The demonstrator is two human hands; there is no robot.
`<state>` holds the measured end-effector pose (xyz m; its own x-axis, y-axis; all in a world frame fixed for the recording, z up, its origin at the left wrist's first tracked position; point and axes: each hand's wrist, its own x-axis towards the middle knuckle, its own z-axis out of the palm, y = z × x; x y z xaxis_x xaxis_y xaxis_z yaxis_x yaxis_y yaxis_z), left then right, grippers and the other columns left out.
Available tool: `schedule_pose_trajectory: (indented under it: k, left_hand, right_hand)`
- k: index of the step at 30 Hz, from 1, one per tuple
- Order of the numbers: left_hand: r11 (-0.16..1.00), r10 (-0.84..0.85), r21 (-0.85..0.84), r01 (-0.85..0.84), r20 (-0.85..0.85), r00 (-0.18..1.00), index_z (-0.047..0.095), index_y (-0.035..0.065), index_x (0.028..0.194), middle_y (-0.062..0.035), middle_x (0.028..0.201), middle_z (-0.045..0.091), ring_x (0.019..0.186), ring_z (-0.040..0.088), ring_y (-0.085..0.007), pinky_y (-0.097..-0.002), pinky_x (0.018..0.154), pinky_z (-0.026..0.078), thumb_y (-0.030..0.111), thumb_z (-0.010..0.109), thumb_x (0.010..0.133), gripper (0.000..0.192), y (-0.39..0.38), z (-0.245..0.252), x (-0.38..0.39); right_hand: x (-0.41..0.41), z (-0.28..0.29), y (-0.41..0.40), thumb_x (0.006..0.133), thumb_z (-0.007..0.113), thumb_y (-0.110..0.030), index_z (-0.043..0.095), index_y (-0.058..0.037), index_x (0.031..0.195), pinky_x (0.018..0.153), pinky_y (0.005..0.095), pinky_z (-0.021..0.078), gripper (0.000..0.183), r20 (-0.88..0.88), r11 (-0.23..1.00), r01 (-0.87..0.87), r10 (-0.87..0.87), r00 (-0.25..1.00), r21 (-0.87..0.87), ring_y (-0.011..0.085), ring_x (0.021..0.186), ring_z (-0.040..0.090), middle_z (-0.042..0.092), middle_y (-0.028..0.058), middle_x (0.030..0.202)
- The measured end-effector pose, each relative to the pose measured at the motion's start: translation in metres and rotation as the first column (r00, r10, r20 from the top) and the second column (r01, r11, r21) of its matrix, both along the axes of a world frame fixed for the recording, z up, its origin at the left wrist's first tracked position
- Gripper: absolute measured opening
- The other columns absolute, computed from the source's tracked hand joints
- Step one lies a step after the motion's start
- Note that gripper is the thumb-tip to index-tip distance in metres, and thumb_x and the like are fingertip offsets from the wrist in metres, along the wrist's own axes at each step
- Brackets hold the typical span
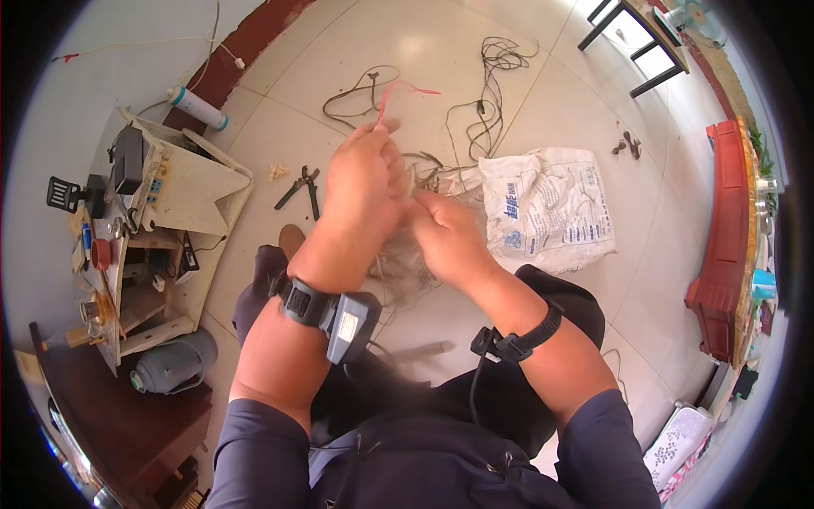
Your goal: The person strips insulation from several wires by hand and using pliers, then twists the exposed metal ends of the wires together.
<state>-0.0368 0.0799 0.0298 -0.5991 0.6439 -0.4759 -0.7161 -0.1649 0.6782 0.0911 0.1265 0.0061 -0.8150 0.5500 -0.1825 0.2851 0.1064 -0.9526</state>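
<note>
A thin red strand (395,88), a wire or plastic tie, sticks up out of my left hand (365,168), whose fingers are closed around it. Right beside it, my right hand (448,226) has its thumb and fingers pinched together near the left palm. What lies between its fingers is hidden and blurred. Beneath both hands a tangled heap of thin wires (400,261) rests on the floor, partly covered by my hands. A white woven sack (547,210) with printing lies just right of the heap.
Dark-handled pliers (302,191) lie on the tiles at left, with small pale scraps (278,170) nearby. Black cables (493,95) are spread farther ahead. A worn white cabinet (197,184) and a grey thermos flask (175,366) stand left. A red wooden cabinet (725,242) stands at right.
</note>
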Motion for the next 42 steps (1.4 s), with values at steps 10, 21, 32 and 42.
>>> schedule_pose_trajectory:
  k: [10,21,32,42]
  left_hand:
    - [0.998,-0.032,-0.057,0.034,0.038,0.999,0.052,0.0016,0.109,0.0051,0.064,0.034,0.051,0.028,-0.0071,-0.0235,0.045,0.024,0.012,0.047,0.099,0.016,0.006,-0.035,-0.017]
    - [0.949,0.218,-0.214,-0.231,-0.08,0.973,0.053,0.0021,0.109,0.0039,0.065,0.036,0.049,0.029,-0.0074,-0.0233,0.044,0.023,0.007,0.05,0.096,0.014,0.004,-0.062,-0.099]
    - [0.974,0.196,-0.092,-0.208,-0.119,0.973,0.052,0.0015,0.113,0.004,0.065,0.035,0.051,0.028,-0.0067,-0.0231,0.044,0.023,0.011,0.049,0.1,0.017,0.026,-0.041,-0.079]
    - [0.975,-0.125,0.188,0.12,0.015,0.992,0.054,0.0035,0.11,0.0066,0.064,0.032,0.051,0.027,-0.0044,-0.0205,0.044,0.022,0.015,0.047,0.102,0.016,0.002,0.048,-0.014]
  right_hand:
    - [0.021,0.013,-0.009,0.099,0.051,-0.027,0.052,0.0029,0.077,0.062,0.045,0.0408,0.037,0.115,0.994,-0.103,0.098,0.989,0.043,0.0364,0.065,0.055,0.055,0.0208,0.068]
    - [0.102,0.049,-0.013,0.098,0.054,-0.022,0.052,-0.0023,0.08,0.057,0.0471,0.0406,0.027,0.08,0.906,-0.416,0.411,0.908,0.073,0.0413,0.061,0.052,0.053,0.0179,0.066]
    - [0.14,0.004,0.008,0.098,0.055,-0.029,0.063,-0.0069,0.089,0.063,0.0451,0.0471,0.025,0.167,0.79,-0.613,0.604,0.78,0.009,0.0388,0.071,0.059,0.06,0.017,0.077]
    - [0.059,-0.01,0.012,0.099,0.049,-0.037,0.063,-0.0062,0.11,0.077,0.0442,0.0508,0.035,0.311,0.921,-0.377,0.331,0.891,0.099,0.0335,0.089,0.064,0.064,0.0162,0.094]
